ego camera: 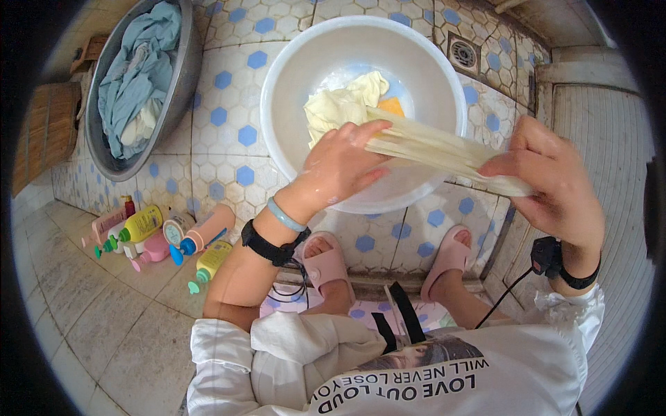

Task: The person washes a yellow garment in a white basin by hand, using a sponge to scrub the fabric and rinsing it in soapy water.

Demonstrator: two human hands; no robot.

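A pale yellow cloth (338, 112) lies bunched in a large white plastic basin (283, 93), and one length of it is stretched out over the basin's right rim. My right hand (551, 177) grips the far end of that stretch, to the right of the rim. Above the near part of the basin, my left hand (346, 161) has its fingers on the cloth where the stretch begins; its thumb is spread away below. An orange block, perhaps soap (391, 107), rests on the basin floor beside the bunched cloth. The stretched part and my right hand are slightly blurred.
A metal tub (179, 119) holding blue cloth (138, 78) stands at upper left. Several pump bottles (143, 222) are at the left by the wall. A floor drain (464, 54) lies at upper right. Pink slippers (329, 265) are on my feet, and a ribbed door (603, 182) stands right.
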